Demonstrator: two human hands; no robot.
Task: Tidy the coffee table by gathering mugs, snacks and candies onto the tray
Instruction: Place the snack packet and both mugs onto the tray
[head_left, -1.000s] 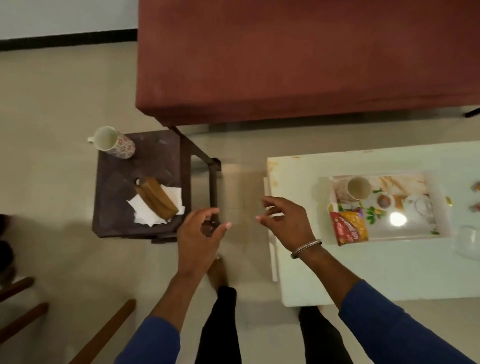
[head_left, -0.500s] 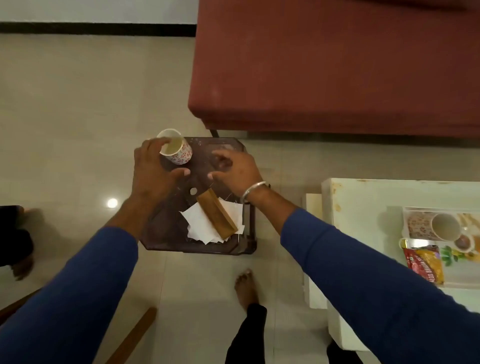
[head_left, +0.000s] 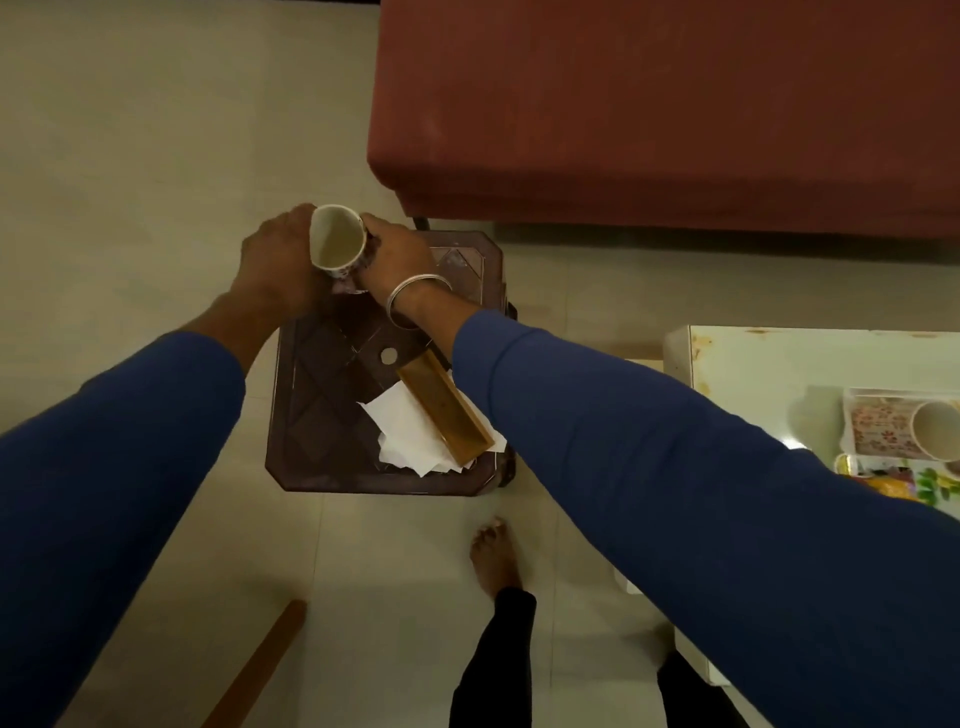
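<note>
Both hands on the floral mug (head_left: 338, 244): left hand (head_left: 278, 260) and right hand (head_left: 397, 257) grip it from either side, tilted, over the far-left corner of the brown stool (head_left: 322, 415). Tray (head_left: 852, 415) well right of stool.

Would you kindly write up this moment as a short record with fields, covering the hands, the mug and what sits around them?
left hand: grips the floral mug from the left
right hand: grips the same mug from the right; bangle on the wrist
floral mug: empty, tilted with its mouth toward the camera, at the far left corner of the dark stool
dark stool: also bears white napkins with a brown box lying on them
tray: on the white coffee table, already holding a second mug
</note>
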